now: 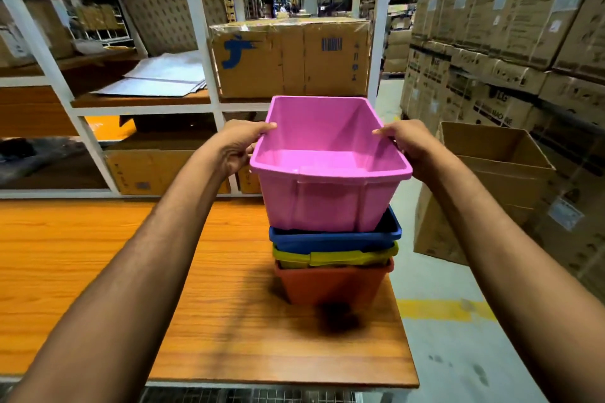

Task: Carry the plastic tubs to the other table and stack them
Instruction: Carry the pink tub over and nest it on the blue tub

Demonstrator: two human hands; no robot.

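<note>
Both hands hold a pink tub (327,199) by its long side rims, at the right end of the wooden bench (131,271). The left hand (234,149) grips the left rim, thumb hooked over the top edge and fingers (240,164) curled under the lip. The right hand (411,144) grips the right rim the same way.

The pink tub is upright with its mouth open upward. Its base sits at the mouth of a blue tub (334,239), tilted slightly and not fully nested. Whether it rests there or is only held, I cannot tell. The blue tub is nested in a yellow-green tub (337,258), which sits in an orange tub (330,285) standing on the bench.

Beyond the bench stands a white shelving rack (203,52) holding a taped cardboard box (291,59) and flat grey sheets (163,78). On the floor to the right is an open cardboard box (484,193), with stacked cartons (507,26) farther right.
</note>
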